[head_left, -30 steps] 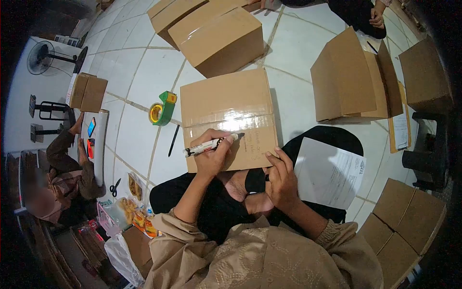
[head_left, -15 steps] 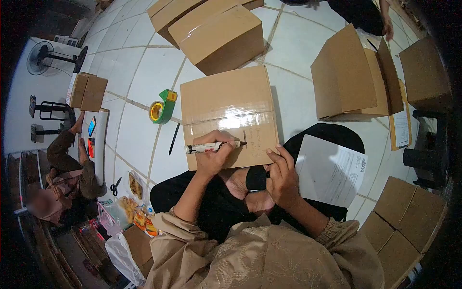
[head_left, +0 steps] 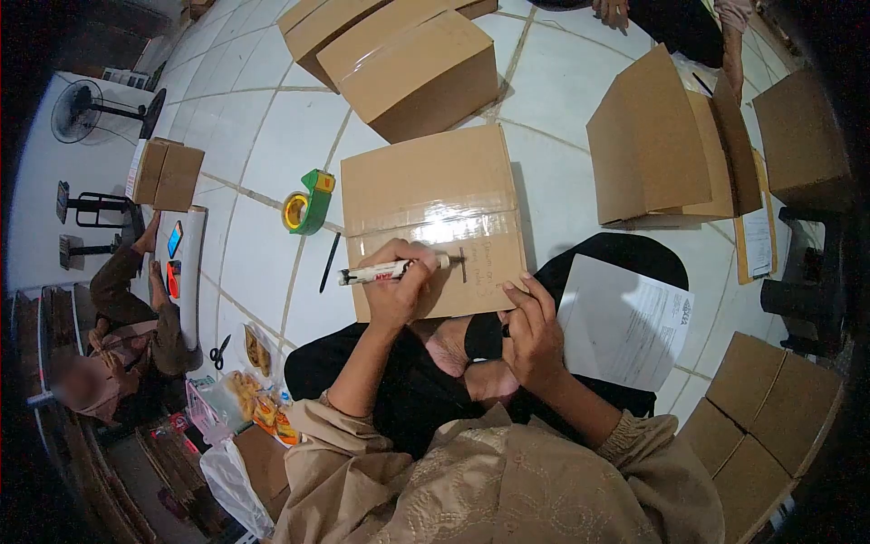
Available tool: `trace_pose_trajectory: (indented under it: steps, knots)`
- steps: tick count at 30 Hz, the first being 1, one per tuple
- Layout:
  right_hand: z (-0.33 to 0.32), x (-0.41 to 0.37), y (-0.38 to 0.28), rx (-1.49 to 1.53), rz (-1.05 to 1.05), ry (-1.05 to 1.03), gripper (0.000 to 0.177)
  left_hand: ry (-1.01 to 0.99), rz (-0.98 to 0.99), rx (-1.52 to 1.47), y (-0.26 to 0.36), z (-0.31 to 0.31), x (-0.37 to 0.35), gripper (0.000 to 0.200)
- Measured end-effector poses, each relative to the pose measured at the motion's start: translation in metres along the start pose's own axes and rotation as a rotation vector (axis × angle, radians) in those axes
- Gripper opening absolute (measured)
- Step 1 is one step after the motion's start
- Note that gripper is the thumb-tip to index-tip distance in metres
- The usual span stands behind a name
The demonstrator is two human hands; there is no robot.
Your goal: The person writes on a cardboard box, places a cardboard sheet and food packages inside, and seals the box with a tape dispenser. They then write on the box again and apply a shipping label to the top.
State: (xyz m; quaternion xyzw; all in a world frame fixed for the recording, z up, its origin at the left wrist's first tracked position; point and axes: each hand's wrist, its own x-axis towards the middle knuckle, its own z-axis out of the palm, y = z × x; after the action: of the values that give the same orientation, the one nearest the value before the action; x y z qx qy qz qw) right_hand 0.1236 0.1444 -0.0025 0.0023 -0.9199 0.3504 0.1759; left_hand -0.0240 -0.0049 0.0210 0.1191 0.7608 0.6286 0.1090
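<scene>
While the left hand is clenched around a white marker, its dark tip rests on the top of the taped cardboard box, just left of some handwritten lines and below the shiny strip of tape. The box sits on the person's black-clad lap, its near edge hidden under both hands. The right hand lies with bent fingers against the box's near right corner; whether it grips anything cannot be told. A printed sheet of paper rests on the right knee, just beside that hand and close to the box's right edge. Left of the box there is open tile, with a green tape dispenser near its far left corner and a black pen between the dispenser and the marker's tail. Beyond the far edge, a sealed carton stands close, leaving only a narrow gap. An open box stands apart to the right, across a strip of bare floor. More cartons are stacked at the lower right. The white tiled floor runs leftward to a seated co-worker, scissors and a standing fan.
</scene>
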Motion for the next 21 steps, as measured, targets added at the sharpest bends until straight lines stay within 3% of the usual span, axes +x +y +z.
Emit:
trace_pose_trajectory:
  steps: [13, 17, 21]
  knots:
    - [-0.001, 0.001, -0.001, 0.008, 0.017, -0.001, 0.010, -0.001, 0.150, 0.196, 0.003, 0.008, 0.002, 0.009]
    - [-0.001, 0.000, 0.000, 0.012, 0.017, -0.011, 0.011, -0.049, 0.061, 0.143, 0.001, 0.004, -0.001, 0.008]
    - [-0.002, 0.000, 0.000, -0.004, 0.012, -0.008, 0.012, -0.102, 0.158, 0.171, 0.007, 0.003, -0.001, 0.010]
